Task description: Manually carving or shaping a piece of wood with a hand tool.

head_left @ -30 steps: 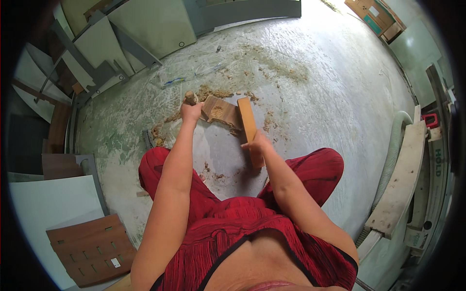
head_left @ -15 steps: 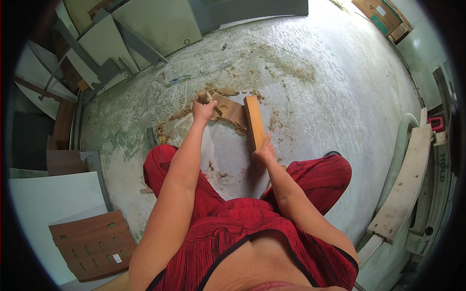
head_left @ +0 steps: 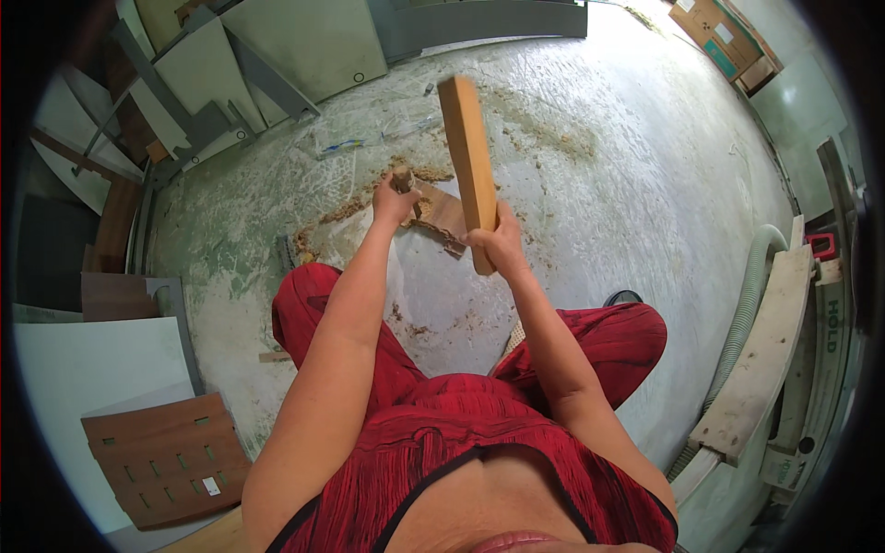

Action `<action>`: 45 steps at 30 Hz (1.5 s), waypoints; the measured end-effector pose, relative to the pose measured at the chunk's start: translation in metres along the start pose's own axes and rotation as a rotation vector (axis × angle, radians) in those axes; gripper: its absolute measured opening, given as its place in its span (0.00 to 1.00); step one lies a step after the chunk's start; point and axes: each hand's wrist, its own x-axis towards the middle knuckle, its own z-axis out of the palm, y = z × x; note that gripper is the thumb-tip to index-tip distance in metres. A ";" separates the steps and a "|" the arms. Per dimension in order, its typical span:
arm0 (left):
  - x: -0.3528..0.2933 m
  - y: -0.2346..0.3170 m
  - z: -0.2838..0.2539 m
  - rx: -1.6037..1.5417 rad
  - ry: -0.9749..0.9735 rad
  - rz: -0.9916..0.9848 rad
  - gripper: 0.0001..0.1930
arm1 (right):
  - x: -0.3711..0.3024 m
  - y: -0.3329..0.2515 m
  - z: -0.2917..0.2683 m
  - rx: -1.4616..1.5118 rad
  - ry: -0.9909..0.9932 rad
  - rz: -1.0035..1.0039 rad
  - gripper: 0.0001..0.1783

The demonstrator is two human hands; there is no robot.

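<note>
My left hand [head_left: 395,205] is closed around the wooden handle of a chisel [head_left: 401,175]. Its lower end stands on a brown wood-grain board [head_left: 444,214] with ragged edges, which lies on the floor in front of me. My right hand [head_left: 499,241] grips a long, squared wooden block [head_left: 468,143] near its lower end. The block is tilted up and away from me, lifted above the board's right side, and does not touch the chisel. Crumbly wood chips [head_left: 346,210] lie around the board.
Grey and white panels [head_left: 300,51] lean at the back left. A slotted brown panel [head_left: 166,461] stands at lower left. On the right are a ribbed hose [head_left: 751,295] and a long pale beam [head_left: 761,359]. A cardboard box [head_left: 724,37] sits far right.
My right hand has raised the wooden block off the board's edge, up and away from me. My left hand has shifted slightly right with the chisel.
</note>
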 end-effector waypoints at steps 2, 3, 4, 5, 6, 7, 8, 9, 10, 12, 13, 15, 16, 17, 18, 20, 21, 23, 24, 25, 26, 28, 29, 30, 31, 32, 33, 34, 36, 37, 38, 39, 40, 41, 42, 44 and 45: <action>0.000 -0.003 0.002 -0.004 0.033 0.051 0.24 | -0.009 -0.025 0.009 0.051 0.008 -0.107 0.35; 0.001 -0.005 0.004 -0.006 0.060 0.104 0.23 | -0.011 -0.030 0.011 0.103 0.023 -0.212 0.39; 0.003 -0.007 0.004 -0.008 0.062 0.107 0.23 | -0.013 -0.025 0.009 0.102 0.023 -0.215 0.39; 0.005 -0.012 0.005 -0.004 0.016 0.169 0.22 | -0.016 -0.021 0.004 -0.187 -0.088 -0.109 0.40; 0.008 -0.015 0.007 0.001 -0.031 0.233 0.22 | -0.017 -0.017 -0.001 -0.476 -0.196 0.001 0.42; 0.010 -0.017 0.011 -0.002 -0.032 0.238 0.22 | -0.016 -0.015 -0.005 -0.477 -0.191 -0.002 0.42; 0.014 -0.026 0.016 0.036 0.028 0.200 0.21 | -0.016 -0.025 -0.006 -0.548 -0.253 0.027 0.42; 0.019 -0.036 0.016 0.078 0.097 0.160 0.19 | -0.016 -0.037 -0.005 -0.617 -0.320 0.049 0.43; 0.026 -0.047 0.010 0.155 0.082 0.260 0.20 | -0.018 -0.052 -0.005 -0.614 -0.330 0.036 0.43; 0.023 -0.035 0.015 0.128 0.027 0.218 0.20 | -0.023 -0.071 -0.014 -0.491 -0.316 -0.089 0.43; 0.020 -0.027 0.015 0.107 -0.012 0.171 0.20 | -0.026 -0.074 -0.015 -0.491 -0.311 -0.084 0.43; 0.014 -0.016 0.015 0.111 0.042 0.253 0.20 | -0.032 -0.079 -0.016 -0.274 -0.217 -0.341 0.41; 0.009 -0.011 0.015 0.077 0.040 0.184 0.19 | -0.036 -0.074 -0.016 -0.276 -0.215 -0.341 0.41; 0.002 0.001 0.015 0.042 0.033 0.118 0.18 | -0.040 -0.063 -0.017 -0.317 -0.190 -0.286 0.39; 0.006 -0.007 0.016 0.042 0.041 0.121 0.18 | -0.042 -0.054 -0.015 -0.352 -0.176 -0.242 0.37; 0.010 -0.019 0.016 0.114 -0.010 0.299 0.15 | -0.039 -0.033 -0.013 -0.587 -0.207 -0.236 0.38; 0.010 -0.024 0.018 0.116 -0.004 0.299 0.15 | -0.037 -0.028 -0.013 -0.824 -0.234 -0.220 0.38; 0.006 -0.031 0.025 0.087 0.105 0.378 0.12 | -0.034 -0.035 -0.020 -0.761 -0.353 -0.050 0.40; 0.004 -0.022 0.022 -0.172 0.003 0.387 0.13 | -0.038 -0.043 -0.020 -0.628 -0.283 -0.087 0.41; 0.002 -0.010 0.023 -0.074 -0.024 0.103 0.16 | -0.042 -0.047 -0.020 -0.495 -0.212 -0.124 0.43; 0.007 -0.015 0.019 -0.109 -0.027 0.127 0.18 | -0.043 -0.055 -0.018 -0.495 -0.219 -0.127 0.43; 0.010 -0.026 0.016 -0.143 -0.023 0.148 0.19 | -0.043 -0.065 -0.014 -0.160 -0.136 -0.251 0.44; 0.008 -0.021 0.019 -0.075 -0.025 0.180 0.19 | -0.043 -0.055 -0.016 -0.164 -0.126 -0.245 0.44; 0.007 -0.014 0.022 -0.006 -0.026 0.216 0.19 | -0.040 -0.039 -0.016 -0.201 -0.104 -0.266 0.44; 0.006 -0.007 0.024 -0.008 -0.038 0.222 0.19 | -0.038 -0.026 -0.017 -0.239 -0.080 -0.286 0.44; 0.004 -0.003 0.024 0.033 -0.088 0.206 0.18 | -0.034 -0.018 -0.018 -0.240 -0.073 -0.285 0.44; 0.003 -0.001 0.026 0.073 -0.136 0.188 0.17 | -0.031 -0.011 -0.020 -0.458 -0.177 -0.139 0.43; 0.022 -0.051 0.017 -0.097 0.018 0.504 0.15 | -0.032 -0.022 -0.008 -0.660 -0.328 -0.040 0.43; 0.019 -0.049 0.034 -0.066 0.081 0.585 0.14 | -0.032 -0.035 -0.015 -0.637 -0.316 0.007 0.44; 0.015 -0.047 0.039 -0.027 0.160 0.662 0.13 | -0.033 -0.040 -0.018 -0.609 -0.316 0.041 0.45; 0.017 -0.047 0.038 -0.026 0.157 0.662 0.13 | -0.034 -0.040 -0.020 -0.607 -0.315 0.043 0.45; 0.022 -0.047 0.034 -0.131 0.032 0.398 0.14 | -0.036 -0.040 -0.023 -0.468 -0.265 -0.032 0.46; 0.025 -0.048 0.029 -0.231 -0.091 0.130 0.15 | -0.038 -0.040 -0.025 -0.329 -0.216 -0.107 0.46; 0.025 -0.045 0.027 -0.232 -0.099 0.130 0.15 | -0.037 -0.041 -0.029 -0.330 -0.210 -0.101 0.46; 0.025 -0.042 0.022 -0.187 -0.073 0.063 0.16 | -0.035 -0.044 -0.033 -0.235 -0.183 -0.096 0.45; 0.026 -0.040 0.016 -0.058 0.017 0.078 0.18 | -0.037 -0.056 -0.039 -0.072 -0.164 -0.077 0.43; 0.027 -0.043 0.016 -0.056 0.022 0.076 0.18 | -0.037 -0.057 -0.039 -0.070 -0.168 -0.078 0.43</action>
